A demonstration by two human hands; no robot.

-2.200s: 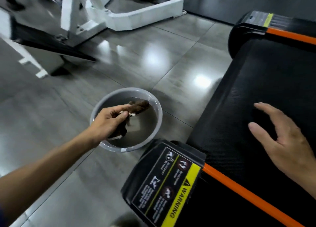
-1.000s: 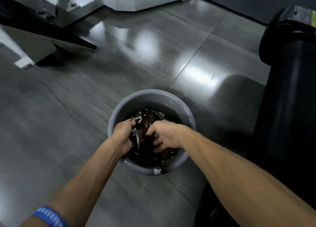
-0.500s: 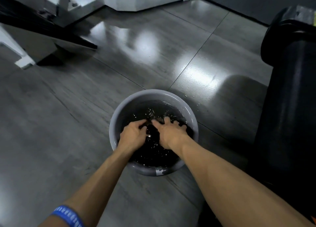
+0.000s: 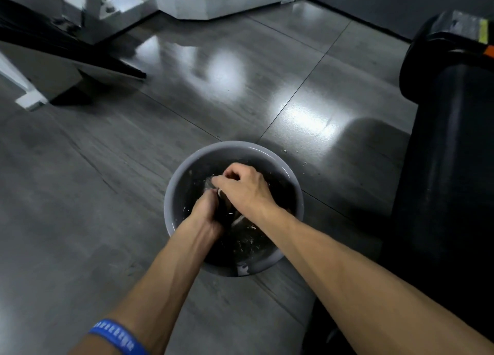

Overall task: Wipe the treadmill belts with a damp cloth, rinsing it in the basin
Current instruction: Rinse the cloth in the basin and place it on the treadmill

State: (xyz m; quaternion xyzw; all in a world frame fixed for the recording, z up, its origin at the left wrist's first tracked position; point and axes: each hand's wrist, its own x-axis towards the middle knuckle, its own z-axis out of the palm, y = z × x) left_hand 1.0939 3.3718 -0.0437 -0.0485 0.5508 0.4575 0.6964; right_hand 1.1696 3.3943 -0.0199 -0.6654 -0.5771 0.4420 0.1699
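Nearest me, my left forearm carried a blue wristband (image 4: 117, 334), and both arms reached forward and down to the grey basin (image 4: 178, 191) on the tiled floor (image 4: 80, 194). My left hand (image 4: 204, 215) sat at the near-left of the water, fingers curled tight around the lower end of the cloth (image 4: 224, 213). My right hand (image 4: 244, 187) lay just beyond it and a little higher, fist closed on the upper end, knuckles toward the far rim. So the cloth ran between my two fists, its long axis going from near-left to far-right, mostly hidden under my hands; only a dark, wet strip showed in the gap. It looked to me like a wringing grip, with the rinse about finished. Drops lay on the tiles by the far rim.

The treadmill (image 4: 449, 167) stood to my right, close beside the basin, so my right hand was the nearer one to carry the cloth across to the belt. Farther off, white machine frames (image 4: 213, 1) stood on the floor.
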